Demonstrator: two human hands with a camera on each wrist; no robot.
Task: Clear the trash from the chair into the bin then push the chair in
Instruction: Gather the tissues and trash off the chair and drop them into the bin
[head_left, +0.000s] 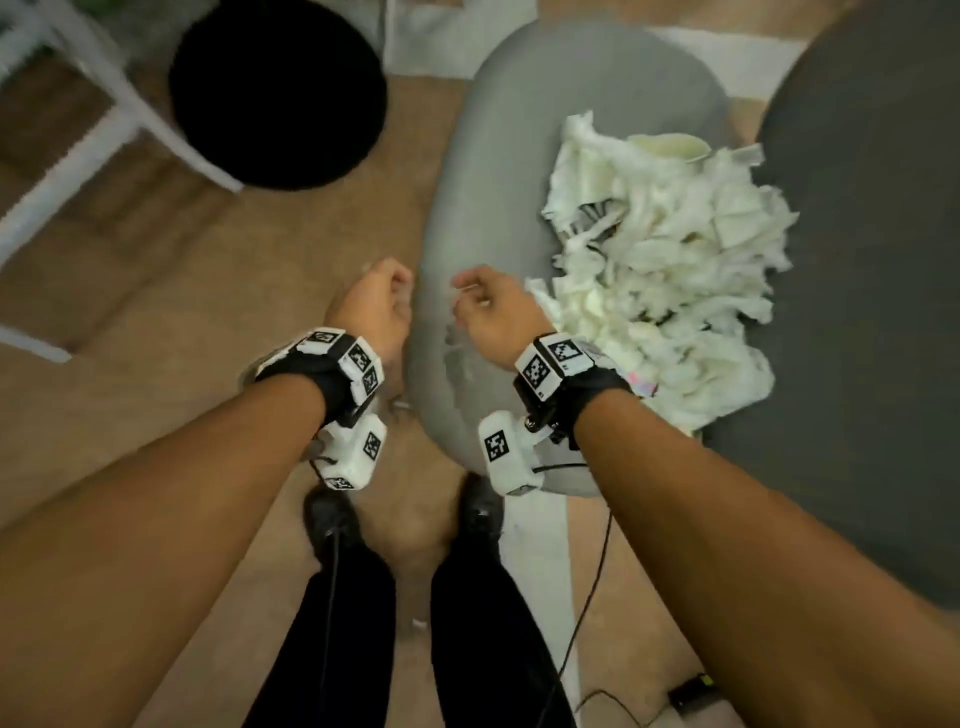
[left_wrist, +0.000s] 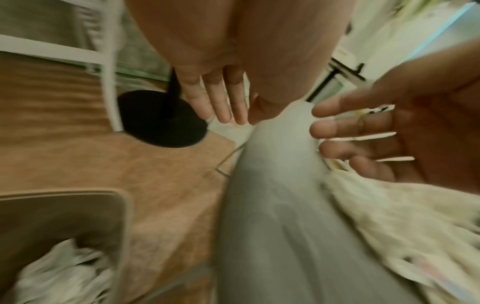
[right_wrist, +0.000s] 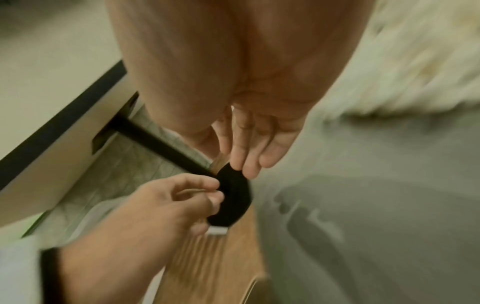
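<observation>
Your left hand (head_left: 376, 306) and right hand (head_left: 493, 312) hover empty with loosely relaxed fingers beside the white trash pile (head_left: 660, 260) on the grey chair (head_left: 467, 234), seemingly ready to scoop.

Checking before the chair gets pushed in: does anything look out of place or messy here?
Yes. A heap of white shredded trash still covers the grey chair seat, where nothing should lie. Neither the left hand nor the right hand visibly holds any.
</observation>
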